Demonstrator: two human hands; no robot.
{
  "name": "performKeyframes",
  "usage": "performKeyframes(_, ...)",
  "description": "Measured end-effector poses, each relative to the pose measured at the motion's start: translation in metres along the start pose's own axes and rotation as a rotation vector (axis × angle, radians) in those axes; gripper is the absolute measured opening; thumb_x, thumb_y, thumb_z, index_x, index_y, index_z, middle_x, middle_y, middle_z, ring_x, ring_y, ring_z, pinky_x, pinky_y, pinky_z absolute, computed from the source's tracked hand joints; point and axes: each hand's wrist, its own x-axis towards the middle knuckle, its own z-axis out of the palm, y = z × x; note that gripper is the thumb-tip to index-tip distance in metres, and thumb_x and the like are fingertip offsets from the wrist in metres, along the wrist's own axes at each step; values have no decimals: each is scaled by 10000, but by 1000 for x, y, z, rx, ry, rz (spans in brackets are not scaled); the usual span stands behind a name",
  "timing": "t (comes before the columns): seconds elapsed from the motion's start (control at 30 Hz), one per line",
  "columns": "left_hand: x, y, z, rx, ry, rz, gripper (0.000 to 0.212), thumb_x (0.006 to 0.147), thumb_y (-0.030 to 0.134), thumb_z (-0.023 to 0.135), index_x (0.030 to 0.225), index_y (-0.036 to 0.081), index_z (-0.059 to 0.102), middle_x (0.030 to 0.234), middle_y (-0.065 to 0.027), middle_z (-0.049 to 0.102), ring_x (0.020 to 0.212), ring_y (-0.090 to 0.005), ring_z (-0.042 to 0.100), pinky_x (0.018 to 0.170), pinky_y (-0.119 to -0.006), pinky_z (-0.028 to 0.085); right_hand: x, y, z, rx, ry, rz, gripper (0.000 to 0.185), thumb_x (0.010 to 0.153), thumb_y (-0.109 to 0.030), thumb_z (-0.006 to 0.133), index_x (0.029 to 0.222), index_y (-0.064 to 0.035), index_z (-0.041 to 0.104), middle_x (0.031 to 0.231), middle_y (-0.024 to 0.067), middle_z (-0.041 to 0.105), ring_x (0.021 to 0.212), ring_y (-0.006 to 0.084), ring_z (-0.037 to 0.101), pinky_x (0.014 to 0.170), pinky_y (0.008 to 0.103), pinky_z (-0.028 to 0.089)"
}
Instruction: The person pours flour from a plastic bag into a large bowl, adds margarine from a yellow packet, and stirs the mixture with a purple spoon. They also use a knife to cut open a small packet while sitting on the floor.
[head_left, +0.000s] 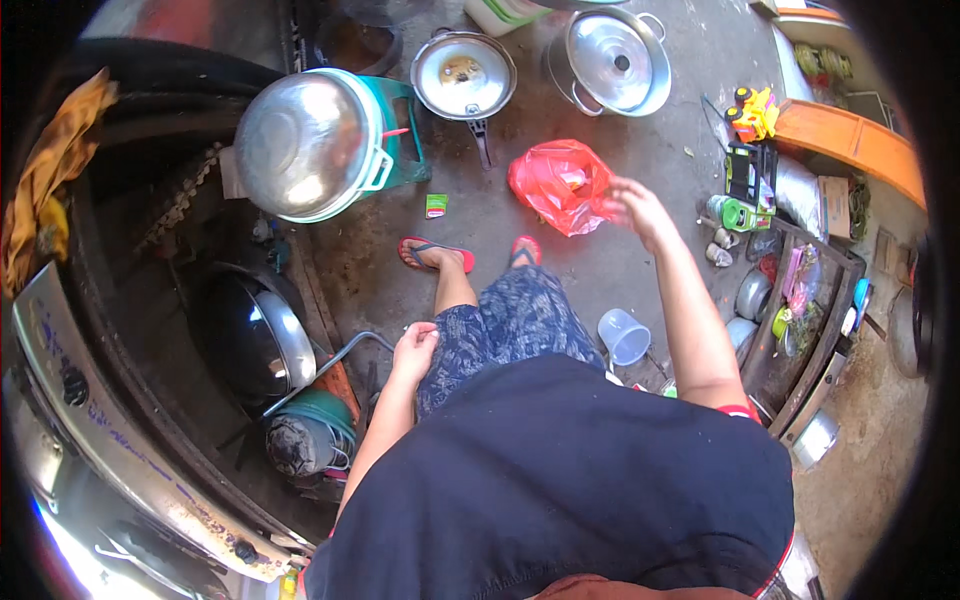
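My right hand (636, 211) is at the right edge of a red plastic bag (559, 184) on the concrete floor; the fingers are spread and blurred, and whether they touch the bag I cannot tell. Something pale shows in the bag's mouth. My left hand (415, 349) hangs beside my left thigh with its fingers curled; a tiny bit of something may show at the fingertips, too small to name. A small green packet (436, 206) lies on the floor left of the bag. Beyond it stands a frying pan (463, 75) with dark residue inside.
A large metal bowl (304, 146) covers a tub on a green stool (397, 135). A lidded aluminium pot (616, 64) stands ahead. A clear plastic pitcher (625, 337) lies near my right leg. Toys, including a yellow toy truck (752, 115), are at right; a gas stove (135, 450) is at left.
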Motion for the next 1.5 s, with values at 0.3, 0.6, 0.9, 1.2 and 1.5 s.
performKeyframes(0.3,87,0,135,445,-174,-91,169,798,176,582,905,49,614,796,-60,627,715,-149,572,692,-270,449,78,202,-40,-622,-38,121,366,768,-145,515,1119,-47,555,1059,135,609,991,224,579,874,317,440)
performKeyframes(0.6,165,-17,315,348,-231,50,143,830,122,539,943,48,586,823,-59,623,743,-112,558,675,-263,448,163,323,-53,-480,-127,-98,374,711,-131,531,1078,-71,576,1003,198,602,927,321,588,835,384,453)
performKeyframes(0.9,175,-105,301,122,-398,-422,152,902,163,475,1015,72,521,883,2,564,786,-91,534,683,-217,419,327,314,-53,-663,194,-332,421,771,-58,465,1189,-8,463,1281,196,393,1148,332,435,950,378,390)
performKeyframes(1.2,192,-77,297,20,-335,-508,181,911,203,472,1037,82,519,983,-12,580,870,-115,548,745,-255,419,375,349,-20,-927,238,-398,273,801,-80,424,1058,-22,497,1149,141,436,1064,319,440,854,399,460)
performKeyframes(1.5,186,-93,310,-32,-328,-498,139,897,147,476,998,72,536,905,6,576,777,-81,527,670,-214,412,347,384,-2,-868,173,-263,276,794,-46,413,1038,19,526,1141,175,466,1031,345,468,877,389,424)
